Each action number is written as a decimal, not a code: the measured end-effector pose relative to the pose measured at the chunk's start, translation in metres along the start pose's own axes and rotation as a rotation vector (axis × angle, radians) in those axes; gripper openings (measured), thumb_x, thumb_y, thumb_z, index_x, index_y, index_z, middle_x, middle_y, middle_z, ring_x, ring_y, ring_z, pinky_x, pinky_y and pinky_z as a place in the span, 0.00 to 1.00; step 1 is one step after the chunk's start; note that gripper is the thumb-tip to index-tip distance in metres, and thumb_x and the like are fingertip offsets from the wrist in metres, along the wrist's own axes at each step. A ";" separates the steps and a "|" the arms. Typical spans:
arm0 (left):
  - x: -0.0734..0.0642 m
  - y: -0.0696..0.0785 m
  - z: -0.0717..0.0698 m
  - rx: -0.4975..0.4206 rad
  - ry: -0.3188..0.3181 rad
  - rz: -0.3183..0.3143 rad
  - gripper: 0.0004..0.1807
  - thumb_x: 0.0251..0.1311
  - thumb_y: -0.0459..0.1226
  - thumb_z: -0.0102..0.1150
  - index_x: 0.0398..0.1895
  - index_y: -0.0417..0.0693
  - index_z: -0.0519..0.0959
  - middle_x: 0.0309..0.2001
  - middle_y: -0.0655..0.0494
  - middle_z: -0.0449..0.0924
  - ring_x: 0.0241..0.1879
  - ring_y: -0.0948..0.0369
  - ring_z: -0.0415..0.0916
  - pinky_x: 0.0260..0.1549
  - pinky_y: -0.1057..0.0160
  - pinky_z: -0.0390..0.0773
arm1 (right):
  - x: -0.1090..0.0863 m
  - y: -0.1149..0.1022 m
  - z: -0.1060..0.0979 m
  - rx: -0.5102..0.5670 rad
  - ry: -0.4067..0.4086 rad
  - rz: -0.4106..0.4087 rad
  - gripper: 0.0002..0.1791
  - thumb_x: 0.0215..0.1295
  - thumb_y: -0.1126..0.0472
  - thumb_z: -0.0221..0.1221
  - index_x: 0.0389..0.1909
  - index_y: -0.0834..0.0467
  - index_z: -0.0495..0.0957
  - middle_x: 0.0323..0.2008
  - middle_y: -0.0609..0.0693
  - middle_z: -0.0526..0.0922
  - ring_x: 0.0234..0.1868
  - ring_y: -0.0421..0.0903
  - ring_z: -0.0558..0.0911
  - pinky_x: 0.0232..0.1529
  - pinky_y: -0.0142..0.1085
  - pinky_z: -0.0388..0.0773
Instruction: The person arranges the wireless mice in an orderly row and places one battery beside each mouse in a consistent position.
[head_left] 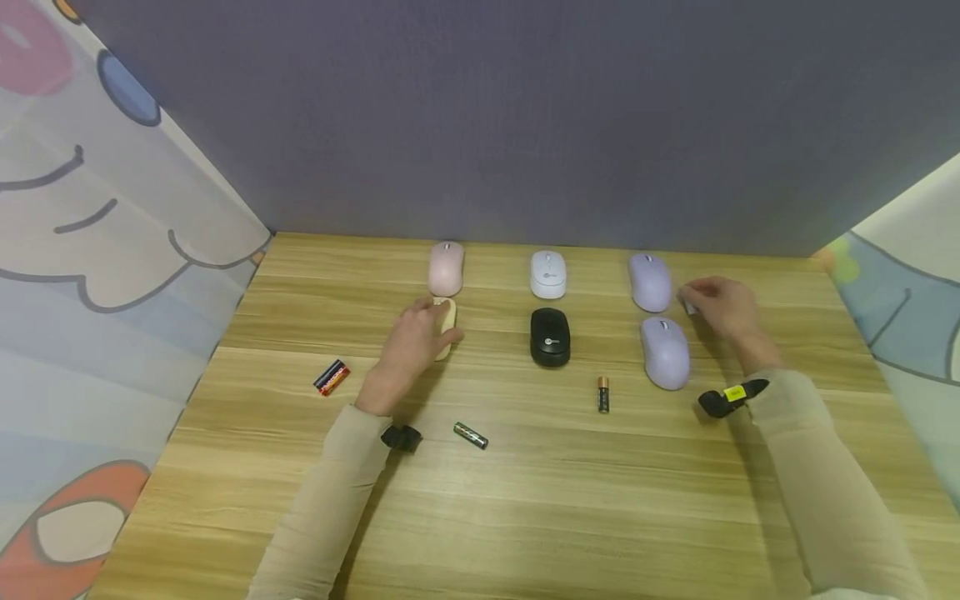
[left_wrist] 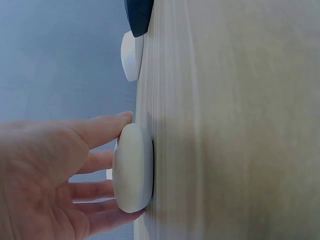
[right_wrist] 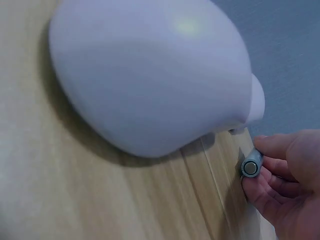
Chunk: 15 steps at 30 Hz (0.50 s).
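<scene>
My left hand (head_left: 408, 340) grips a pale yellow computer mouse (left_wrist: 132, 167) by its sides, thumb on one side and fingers on the other. That mouse sits on the wooden table, just in front of a pink mouse (head_left: 447, 268). Over at the right, my right hand (head_left: 724, 307) pinches a small cylindrical battery (right_wrist: 251, 167) between thumb and fingers, one flat end showing in the right wrist view. Close to its left are two lilac mice, one farther back (head_left: 650, 283) and one nearer (head_left: 665, 353).
A white mouse (head_left: 548, 275) and a black mouse (head_left: 550, 337) stand mid-table. Loose batteries lie about: a red and dark blue pair (head_left: 332, 377), a green one (head_left: 471, 435) and a black one with a copper end (head_left: 603, 394). A grey panel (head_left: 525, 125) borders the table's back.
</scene>
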<state>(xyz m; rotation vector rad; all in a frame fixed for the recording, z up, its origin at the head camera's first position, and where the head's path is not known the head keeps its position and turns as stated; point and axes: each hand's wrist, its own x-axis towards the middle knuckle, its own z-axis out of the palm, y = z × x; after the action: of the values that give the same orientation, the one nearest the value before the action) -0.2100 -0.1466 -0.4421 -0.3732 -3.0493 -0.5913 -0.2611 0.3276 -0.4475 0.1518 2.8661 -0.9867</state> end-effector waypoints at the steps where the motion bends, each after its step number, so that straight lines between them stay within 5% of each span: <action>1: 0.000 0.000 0.000 0.001 -0.002 -0.003 0.32 0.66 0.48 0.69 0.66 0.36 0.77 0.62 0.31 0.77 0.58 0.38 0.80 0.57 0.43 0.82 | 0.002 0.000 0.000 -0.004 0.001 -0.002 0.33 0.79 0.46 0.51 0.63 0.73 0.74 0.59 0.76 0.77 0.59 0.69 0.77 0.58 0.58 0.74; 9: -0.001 0.000 0.002 -0.005 0.026 0.026 0.32 0.64 0.47 0.70 0.64 0.35 0.78 0.56 0.32 0.80 0.50 0.41 0.82 0.52 0.44 0.84 | 0.010 -0.001 0.003 -0.041 0.013 0.006 0.33 0.79 0.45 0.52 0.61 0.73 0.75 0.57 0.75 0.78 0.57 0.68 0.78 0.55 0.55 0.76; 15: -0.001 0.000 0.002 -0.002 0.040 0.035 0.32 0.64 0.47 0.71 0.64 0.35 0.79 0.59 0.31 0.79 0.55 0.40 0.81 0.54 0.43 0.83 | 0.010 -0.006 0.003 -0.045 -0.008 0.014 0.32 0.80 0.46 0.51 0.62 0.73 0.74 0.58 0.75 0.77 0.57 0.68 0.77 0.57 0.59 0.75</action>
<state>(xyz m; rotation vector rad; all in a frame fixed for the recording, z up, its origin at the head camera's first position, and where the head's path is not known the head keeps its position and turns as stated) -0.2093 -0.1465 -0.4440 -0.4090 -2.9975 -0.5921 -0.2714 0.3214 -0.4473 0.1639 2.8733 -0.9168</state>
